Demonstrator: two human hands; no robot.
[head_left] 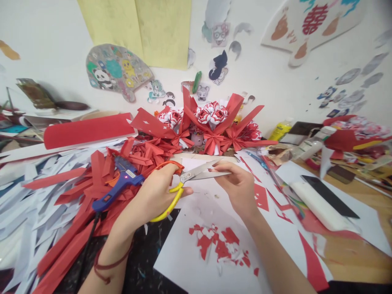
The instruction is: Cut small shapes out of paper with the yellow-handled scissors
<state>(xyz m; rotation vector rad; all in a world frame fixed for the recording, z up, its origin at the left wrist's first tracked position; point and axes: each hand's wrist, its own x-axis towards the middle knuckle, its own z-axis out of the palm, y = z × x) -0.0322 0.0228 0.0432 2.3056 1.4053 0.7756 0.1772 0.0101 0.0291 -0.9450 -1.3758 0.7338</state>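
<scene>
My left hand (161, 190) is closed around the handles of a pair of scissors (199, 171), one loop orange and the other yellow. The metal blades point right and stand slightly apart. Toward their tips, the bent fingers of my right hand (234, 181) are closed on the blade end. Whether a small scrap is also between those fingers cannot be made out. Below both hands, torn red and white paper scraps (222, 245) lie on a white sheet (183, 257). Left of my left hand, a blue glue gun (122, 183) with a lit light rests on folded red paper strips (81, 192).
White paper strips (21, 212) pile up at far left, beneath a red paper roll (88, 128). Red-and-white paper flowers (211, 112) stand along the wall. At right lie a black phone (330, 196), a white cylinder (321, 206), a clear bottle (317, 141) and red paper offcuts (312, 261).
</scene>
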